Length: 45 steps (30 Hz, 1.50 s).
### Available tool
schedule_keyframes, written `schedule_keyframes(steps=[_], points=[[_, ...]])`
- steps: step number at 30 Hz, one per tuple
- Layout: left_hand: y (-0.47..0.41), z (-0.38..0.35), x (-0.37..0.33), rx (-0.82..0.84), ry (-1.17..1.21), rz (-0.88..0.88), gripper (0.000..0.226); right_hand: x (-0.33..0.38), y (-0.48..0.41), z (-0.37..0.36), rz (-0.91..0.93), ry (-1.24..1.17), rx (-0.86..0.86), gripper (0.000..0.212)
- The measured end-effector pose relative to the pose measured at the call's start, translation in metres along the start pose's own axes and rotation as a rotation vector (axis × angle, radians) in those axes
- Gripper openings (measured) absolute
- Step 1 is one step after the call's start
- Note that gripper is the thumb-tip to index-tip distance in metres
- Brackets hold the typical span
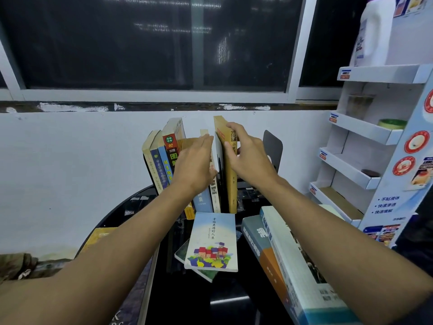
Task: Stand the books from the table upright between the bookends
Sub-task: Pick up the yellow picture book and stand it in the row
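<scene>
The black table point(222, 299) is shining glossy and smooth — the dark bookend point(273, 146) is looking matt metal, the display rack point(365, 129) showing smooth cardboard.

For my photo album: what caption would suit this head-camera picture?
Right hand grips an upright yellow book near the bookend while the left hand presses the standing books.
</scene>
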<state>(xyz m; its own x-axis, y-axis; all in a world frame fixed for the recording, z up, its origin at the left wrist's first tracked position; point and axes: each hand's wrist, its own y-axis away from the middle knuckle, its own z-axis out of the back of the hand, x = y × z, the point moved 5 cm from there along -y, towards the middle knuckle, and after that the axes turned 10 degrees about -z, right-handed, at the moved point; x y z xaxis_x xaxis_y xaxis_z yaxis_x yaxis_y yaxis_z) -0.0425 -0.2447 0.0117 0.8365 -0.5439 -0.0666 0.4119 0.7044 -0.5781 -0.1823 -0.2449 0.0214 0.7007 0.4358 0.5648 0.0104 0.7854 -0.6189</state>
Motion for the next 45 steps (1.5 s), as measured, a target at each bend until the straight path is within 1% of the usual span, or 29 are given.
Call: schedule_keyframes(steps=[5,8,17,26,28,31,33,36,38,41,45], points=[[0.001,0.001,0.0,-0.006,0.026,-0.001,0.086,0.004,-0.004,-0.006,-0.01,-0.006,0.052,0.042],[0.002,0.003,-0.001,-0.012,0.036,-0.004,0.085,0.004,-0.003,-0.006,-0.018,-0.008,0.088,0.045],[0.002,0.003,-0.002,-0.019,0.024,-0.011,0.088,-0.002,-0.003,-0.001,-0.049,0.016,0.371,0.079],[0.002,0.002,-0.001,-0.013,0.053,-0.017,0.087,-0.002,-0.002,-0.003,-0.03,0.043,0.356,0.082],[0.004,0.003,0.001,-0.019,0.101,-0.02,0.087,-0.001,0.001,0.002,-0.034,0.041,0.386,0.086],[0.011,0.006,0.0,-0.068,0.205,-0.016,0.079,-0.002,0.008,0.013,-0.037,0.097,0.439,0.092],[0.02,0.011,-0.006,-0.138,0.277,-0.035,0.069,-0.003,0.015,0.023,-0.028,0.151,0.458,0.091],[0.038,0.021,-0.022,-0.245,0.372,-0.074,0.052,-0.005,0.031,0.046,0.019,0.263,0.47,0.077],[0.051,0.023,-0.032,-0.248,0.417,-0.074,0.046,-0.011,0.045,0.061,0.038,0.335,0.49,0.069],[0.066,0.019,-0.052,-0.147,0.452,-0.102,0.04,-0.027,0.067,0.085,0.022,0.411,0.505,0.059],[0.074,0.005,-0.078,0.066,0.482,-0.12,0.043,-0.051,0.1,0.116,-0.049,0.479,0.528,0.052]])
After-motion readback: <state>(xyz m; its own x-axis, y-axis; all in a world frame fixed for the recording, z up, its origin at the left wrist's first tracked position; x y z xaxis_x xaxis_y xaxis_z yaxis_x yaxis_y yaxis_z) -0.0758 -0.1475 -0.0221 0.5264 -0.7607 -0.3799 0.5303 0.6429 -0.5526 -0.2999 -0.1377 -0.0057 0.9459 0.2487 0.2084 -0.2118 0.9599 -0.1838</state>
